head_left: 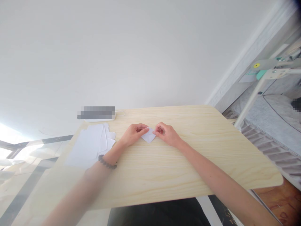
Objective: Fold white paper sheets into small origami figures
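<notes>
White paper, a small diamond-shaped folded piece [148, 136], lies on the pale wooden desk [188, 163] just right of the loose stack of flat white sheets [89, 146]. The left hand [134, 133] and right hand [166, 133] each pinch one of its corners, fingers closed. It looks several folds along; the stack's sheets lie unfolded.

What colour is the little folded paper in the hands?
The paper is white, clearest in the head view.
</notes>
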Motion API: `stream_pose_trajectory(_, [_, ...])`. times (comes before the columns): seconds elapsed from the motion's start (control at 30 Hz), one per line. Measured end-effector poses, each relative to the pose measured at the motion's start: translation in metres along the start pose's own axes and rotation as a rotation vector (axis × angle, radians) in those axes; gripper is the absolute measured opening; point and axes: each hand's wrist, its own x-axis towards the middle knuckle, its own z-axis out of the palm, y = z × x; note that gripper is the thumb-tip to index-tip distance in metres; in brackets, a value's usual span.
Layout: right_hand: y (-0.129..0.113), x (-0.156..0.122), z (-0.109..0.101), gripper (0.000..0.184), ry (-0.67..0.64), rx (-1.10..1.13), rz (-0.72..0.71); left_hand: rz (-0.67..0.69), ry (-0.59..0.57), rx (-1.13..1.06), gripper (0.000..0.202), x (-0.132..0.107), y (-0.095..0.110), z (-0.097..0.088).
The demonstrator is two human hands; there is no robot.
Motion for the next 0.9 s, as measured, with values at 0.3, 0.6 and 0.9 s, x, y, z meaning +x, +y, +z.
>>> stream_pose_trajectory(0.3, [-0.0008,0.0004,0.0005,0.011,-0.011,-0.014,-0.010,0.013,0.036,-0.010,0.036,-0.0005,0.0013,0.0017])
stream_pose_trajectory(0.6, [-0.0021,0.0007,0.0004,0.022,-0.051,-0.026,-0.010,0.024,0.033,-0.060,0.033,-0.0001,-0.0008,-0.0010])
stream_pose_trajectory(0.9, [-0.0044,-0.0014,-0.0034,0.026,-0.109,-0.058,-0.017,-0.012,0.044,-0.062,0.036,-0.0009,0.0005,0.0007])
